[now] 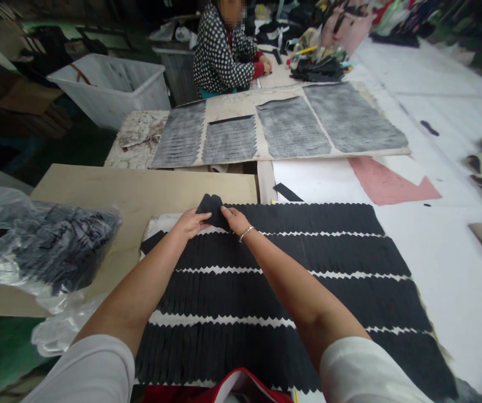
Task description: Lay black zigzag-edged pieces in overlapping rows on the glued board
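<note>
Both hands are at the far left corner of a white board (163, 224) covered with rows of black strips (312, 218). My left hand (191, 223) is closed on the left side of a small bunch of black strips (212, 206), thumb on top. From the other side my right hand (235, 220), with a bracelet at the wrist, pinches the same bunch near the end of the top row. The strips lie side by side, slightly overlapping, with zigzag white gaps between rows. A few loose black strips (152, 242) rest at the board's left edge.
A clear plastic bag of black pieces (68, 240) lies left on a wooden board (140, 182). Beyond is a second board with grey-coated strips (228, 140). A person (224, 53) sits behind it near a grey bin (110, 84). Pink material (387, 182) lies right.
</note>
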{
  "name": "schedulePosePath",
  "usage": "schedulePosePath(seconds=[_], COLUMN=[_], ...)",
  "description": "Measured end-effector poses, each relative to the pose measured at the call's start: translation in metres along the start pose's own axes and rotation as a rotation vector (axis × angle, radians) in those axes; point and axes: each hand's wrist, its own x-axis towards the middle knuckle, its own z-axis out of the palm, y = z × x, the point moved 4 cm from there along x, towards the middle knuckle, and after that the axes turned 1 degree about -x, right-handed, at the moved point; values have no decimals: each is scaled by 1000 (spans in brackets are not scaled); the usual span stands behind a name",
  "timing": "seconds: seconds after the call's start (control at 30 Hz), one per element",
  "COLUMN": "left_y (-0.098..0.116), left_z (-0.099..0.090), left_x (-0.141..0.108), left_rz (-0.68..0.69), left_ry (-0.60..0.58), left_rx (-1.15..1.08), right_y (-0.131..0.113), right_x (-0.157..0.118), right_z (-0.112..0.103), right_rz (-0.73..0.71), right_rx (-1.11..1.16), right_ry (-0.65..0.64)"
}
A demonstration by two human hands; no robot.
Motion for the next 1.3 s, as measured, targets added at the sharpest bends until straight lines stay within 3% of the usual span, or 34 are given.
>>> schedulePosePath(seconds=[0.27,0.4,0.5,0.63,0.77,0.87,1.0,1.13,1.3], left_y=[-32,-33,-38,-59,-84,-94,-93,-85,-78], left_z=[33,41,39,36,41,46,53,61,68], left_x=[-44,-78,-109,-149,-188,-216,-248,-270,-285], left_rz=[15,19,-50,-141,-208,-248,-227,-133,-14], left_ry=[47,-31,-91,-41,-16,-59,-55,-29,-106], left_rx=[-149,-128,-162,-207,-150,-53,-48,16,150], right_y=[-21,-18,-12,-5,-3,-5,-9,-6,-3], right_x=[-40,-63,-89,-137,-183,-210,-242,-267,-284], right_z=[5,-1,-2,6,9,3,-10,-18,-16], right_rz=[-80,-109,-122,-102,-138,-201,-272,-171,-86], right_rx=[-63,-61,111,384,287,145,105,184,272], right_ry=[118,88,22,-135,-256,-343,-236,-109,-92])
